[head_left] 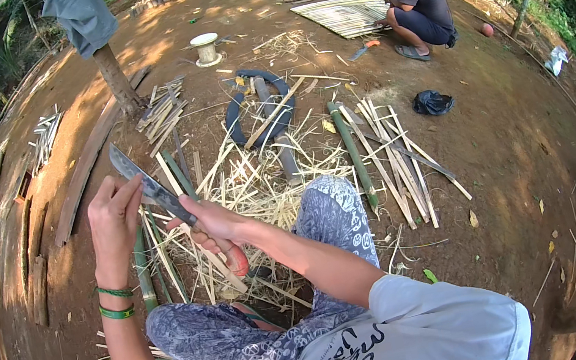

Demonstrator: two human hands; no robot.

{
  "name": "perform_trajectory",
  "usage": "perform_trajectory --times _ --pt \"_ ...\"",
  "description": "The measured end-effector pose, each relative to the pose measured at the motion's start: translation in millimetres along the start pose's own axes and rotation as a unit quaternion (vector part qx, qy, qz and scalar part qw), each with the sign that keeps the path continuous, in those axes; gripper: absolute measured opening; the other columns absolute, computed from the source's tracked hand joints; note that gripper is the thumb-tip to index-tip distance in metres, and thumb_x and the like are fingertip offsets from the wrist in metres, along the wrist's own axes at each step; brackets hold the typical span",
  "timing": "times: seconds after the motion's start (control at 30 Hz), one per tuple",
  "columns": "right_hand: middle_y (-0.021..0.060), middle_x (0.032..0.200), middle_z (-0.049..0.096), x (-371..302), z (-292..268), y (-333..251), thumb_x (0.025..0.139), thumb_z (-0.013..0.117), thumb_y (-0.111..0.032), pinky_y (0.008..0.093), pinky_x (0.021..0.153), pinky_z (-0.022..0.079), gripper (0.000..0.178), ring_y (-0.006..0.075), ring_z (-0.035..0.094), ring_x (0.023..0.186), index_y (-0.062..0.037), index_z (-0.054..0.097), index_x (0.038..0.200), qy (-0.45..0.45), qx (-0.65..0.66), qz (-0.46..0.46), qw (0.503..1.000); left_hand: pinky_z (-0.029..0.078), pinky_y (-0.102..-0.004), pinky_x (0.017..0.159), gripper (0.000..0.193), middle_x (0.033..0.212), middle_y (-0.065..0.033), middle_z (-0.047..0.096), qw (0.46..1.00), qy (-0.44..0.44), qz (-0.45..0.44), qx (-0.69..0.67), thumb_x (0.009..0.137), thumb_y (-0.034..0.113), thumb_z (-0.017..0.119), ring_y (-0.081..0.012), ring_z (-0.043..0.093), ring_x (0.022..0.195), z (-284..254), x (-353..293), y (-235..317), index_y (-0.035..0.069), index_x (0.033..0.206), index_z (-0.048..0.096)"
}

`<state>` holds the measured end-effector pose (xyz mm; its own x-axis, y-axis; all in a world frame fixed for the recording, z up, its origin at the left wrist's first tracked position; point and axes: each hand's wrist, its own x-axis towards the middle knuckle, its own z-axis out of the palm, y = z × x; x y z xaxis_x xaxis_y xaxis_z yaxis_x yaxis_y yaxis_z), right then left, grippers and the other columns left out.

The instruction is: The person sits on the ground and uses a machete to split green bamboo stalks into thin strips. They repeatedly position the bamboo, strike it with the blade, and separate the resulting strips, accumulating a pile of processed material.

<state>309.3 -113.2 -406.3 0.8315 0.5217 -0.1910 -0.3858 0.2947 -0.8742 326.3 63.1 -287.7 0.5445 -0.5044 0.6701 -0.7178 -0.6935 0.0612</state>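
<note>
My right hand (211,226) is wrapped round the handle of a machete, whose orange-red butt sticks out below my fist. The long dark steel blade of the machete (166,198) points up and to the left. My left hand (113,215) is raised beside the blade, its thumb and fingers pinched together at the blade's edge. Below my hands, between and in front of my legs, lies a heap of pale bamboo strips and shavings (259,193). A green bamboo pole (144,271) lies left of my knee.
A black tire (233,124) rests beyond the shavings, with a wooden post across it. To the right lie split bamboo slats (391,154), a green bamboo length (350,150) and a black plastic bag (433,103). Farther off, a person (419,6) squats beside a slatted bamboo panel (344,16).
</note>
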Motion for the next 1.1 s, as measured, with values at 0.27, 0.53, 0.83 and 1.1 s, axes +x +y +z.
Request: perform_trajectory --times 0.27,0.53,0.83,1.1 --pt "0.0209 0.058 0.060 23 31 27 0.108 0.035 -0.032 0.0458 0.052 0.048 0.054 0.0344 0.064 0.054 0.0092 0.066 0.092 0.217 -0.371 -0.258 0.865 0.044 -0.0389 0.059 0.020 0.072 -0.0127 0.053 0.999 0.047 0.007 -0.024 0.084 0.006 0.073 -0.0279 0.056 0.062 1 -3 -12 0.001 0.103 0.073" --pt "0.0378 0.088 0.064 92 -20 93 0.105 0.030 -0.046 0.0559 0.088 0.046 0.067 0.0538 0.063 0.093 0.0070 0.069 0.091 0.213 -0.422 -0.097 0.876 0.044 -0.0372 0.058 0.021 0.074 -0.0114 0.056 0.999 0.046 -0.009 -0.013 0.086 0.010 0.072 -0.0259 0.056 0.061 -3 -7 -28 0.003 0.105 0.074" --pt "0.0372 0.090 0.065 111 -26 104 0.103 0.033 -0.053 0.0546 0.089 0.048 0.072 0.0539 0.063 0.096 0.0073 0.071 0.093 0.195 -0.433 -0.025 0.880 0.048 -0.0331 0.096 0.047 0.107 -0.0061 0.067 0.923 0.056 -0.119 -0.363 0.097 0.038 0.063 -0.0185 0.062 0.109 48 -24 -44 0.004 0.129 0.064" --pt "0.0376 0.092 0.065 87 -15 84 0.103 0.036 -0.051 0.0530 0.092 0.048 0.070 0.0527 0.063 0.097 0.0088 0.071 0.093 0.237 -0.414 -0.045 0.878 0.039 -0.0260 0.056 0.057 0.065 -0.0003 0.054 0.902 0.019 -0.144 -0.407 0.101 0.049 0.054 -0.0090 0.046 0.061 57 11 -31 0.002 0.069 0.057"
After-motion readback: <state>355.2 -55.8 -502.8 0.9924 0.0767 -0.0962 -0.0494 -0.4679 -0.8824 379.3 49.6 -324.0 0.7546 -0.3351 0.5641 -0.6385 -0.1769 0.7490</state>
